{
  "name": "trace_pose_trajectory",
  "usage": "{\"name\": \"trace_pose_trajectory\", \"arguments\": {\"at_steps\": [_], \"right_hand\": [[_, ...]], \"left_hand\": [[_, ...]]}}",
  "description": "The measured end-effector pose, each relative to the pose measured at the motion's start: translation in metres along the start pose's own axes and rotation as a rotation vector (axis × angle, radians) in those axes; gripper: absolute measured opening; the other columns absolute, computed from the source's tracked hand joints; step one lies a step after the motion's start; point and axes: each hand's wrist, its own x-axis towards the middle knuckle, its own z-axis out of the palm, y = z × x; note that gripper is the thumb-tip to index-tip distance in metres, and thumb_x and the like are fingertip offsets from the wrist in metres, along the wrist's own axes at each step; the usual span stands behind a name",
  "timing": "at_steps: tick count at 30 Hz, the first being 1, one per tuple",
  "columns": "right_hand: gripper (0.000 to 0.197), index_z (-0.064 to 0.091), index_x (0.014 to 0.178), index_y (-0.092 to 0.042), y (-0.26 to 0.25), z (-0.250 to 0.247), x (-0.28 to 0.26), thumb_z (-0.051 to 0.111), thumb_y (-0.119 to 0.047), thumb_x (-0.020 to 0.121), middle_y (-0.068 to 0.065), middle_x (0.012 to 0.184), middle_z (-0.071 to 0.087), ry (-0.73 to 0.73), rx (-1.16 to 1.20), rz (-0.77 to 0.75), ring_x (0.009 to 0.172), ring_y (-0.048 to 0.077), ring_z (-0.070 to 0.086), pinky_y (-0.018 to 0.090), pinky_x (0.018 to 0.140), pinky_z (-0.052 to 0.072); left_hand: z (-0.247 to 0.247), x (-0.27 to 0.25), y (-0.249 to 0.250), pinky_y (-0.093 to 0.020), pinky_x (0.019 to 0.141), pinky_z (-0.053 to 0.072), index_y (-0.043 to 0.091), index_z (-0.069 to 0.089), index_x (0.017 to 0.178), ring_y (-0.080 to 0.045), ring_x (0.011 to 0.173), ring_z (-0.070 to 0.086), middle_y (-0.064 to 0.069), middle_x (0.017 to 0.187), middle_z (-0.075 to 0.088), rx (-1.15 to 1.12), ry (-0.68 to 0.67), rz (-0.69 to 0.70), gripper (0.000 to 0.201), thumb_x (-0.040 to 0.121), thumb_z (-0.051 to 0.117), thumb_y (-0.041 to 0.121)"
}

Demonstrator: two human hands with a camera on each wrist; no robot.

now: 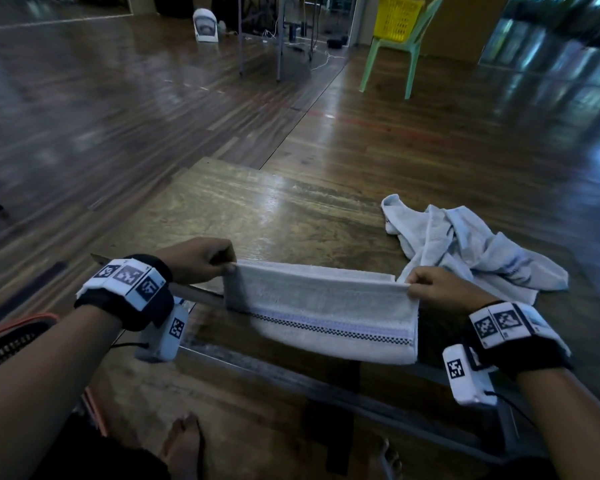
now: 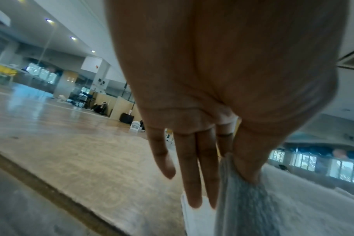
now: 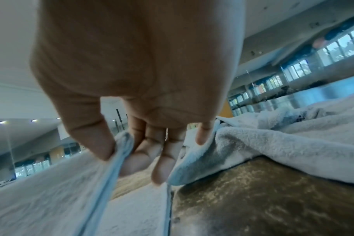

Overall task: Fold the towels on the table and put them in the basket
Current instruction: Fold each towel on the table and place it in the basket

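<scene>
White terry towel with checked stripe point(image 1: 321, 306) hung doubled over near edge of worn wooden table point(image 1: 257, 209). Left hand point(image 1: 196, 259) and right hand point(image 1: 437, 289) each pinched upper corner, thumb against forefinger, other fingers loose. Step judged: mid-fold. Next: bring ends together. Crumpled white towel point(image 1: 471, 247) waited beside right hand; yellow plastic basket point(image 1: 399, 17) sat on far green chair point(image 1: 392, 53).

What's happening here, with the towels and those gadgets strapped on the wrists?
A person is folding a towel at the edge of a wooden table. The left hand and the right hand each pinch one top corner, holding it stretched between them with its lower part hanging over the near edge. A crumpled towel, not yet folded, lies on the table to the right. A yellow basket sits on a green chair farther back.
</scene>
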Motion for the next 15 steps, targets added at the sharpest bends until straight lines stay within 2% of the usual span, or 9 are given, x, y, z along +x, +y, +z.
{"name": "trace_pose_trajectory", "arguments": {"at_steps": [3, 7, 12, 15], "right_hand": [[0.005, 0.06, 0.084, -0.021, 0.003, 0.006, 0.012, 0.058, -0.018, 0.087, 0.0, 0.088, 0.065, 0.126, -0.019, 0.012, 0.085, 0.016, 0.06, 0.037, 0.081, 0.05], [0.006, 0.057, 0.09, -0.031, 0.002, 0.009, 0.029, 0.058, -0.026, 0.087, 0.0, 0.094, 0.066, 0.222, -0.068, 0.058, 0.093, 0.019, 0.059, 0.049, 0.095, 0.04], [0.015, 0.051, 0.08, -0.037, 0.003, 0.015, 0.041, 0.059, -0.027, 0.087, -0.013, 0.079, 0.055, 0.218, -0.099, 0.116, 0.095, 0.021, 0.058, 0.054, 0.098, 0.036], [0.008, 0.056, 0.084, -0.029, 0.001, 0.019, 0.045, 0.06, -0.022, 0.087, -0.006, 0.086, 0.058, 0.195, -0.084, 0.116, 0.098, 0.022, 0.057, 0.049, 0.097, 0.039]], "left_hand": [[0.004, 0.012, -0.008, -0.033, 0.073, 0.044, 0.021, 0.054, 0.09, -0.02, 0.083, 0.056, -0.002, 0.09, 0.061, -0.041, 0.082, -0.017, 0.003, 0.091, 0.057, 0.022], [0.013, 0.03, -0.015, -0.03, 0.072, 0.043, 0.015, 0.059, 0.094, -0.019, 0.082, 0.055, -0.004, 0.092, 0.063, -0.012, 0.17, -0.058, 0.006, 0.089, 0.059, 0.019], [0.017, 0.043, -0.017, -0.033, 0.078, 0.047, 0.013, 0.062, 0.099, -0.017, 0.086, 0.055, -0.004, 0.097, 0.064, 0.001, 0.186, -0.107, 0.014, 0.088, 0.06, 0.021], [0.023, 0.049, -0.014, -0.034, 0.081, 0.049, 0.015, 0.061, 0.102, -0.019, 0.094, 0.057, -0.003, 0.104, 0.063, 0.034, 0.142, -0.15, 0.015, 0.09, 0.058, 0.022]]}}
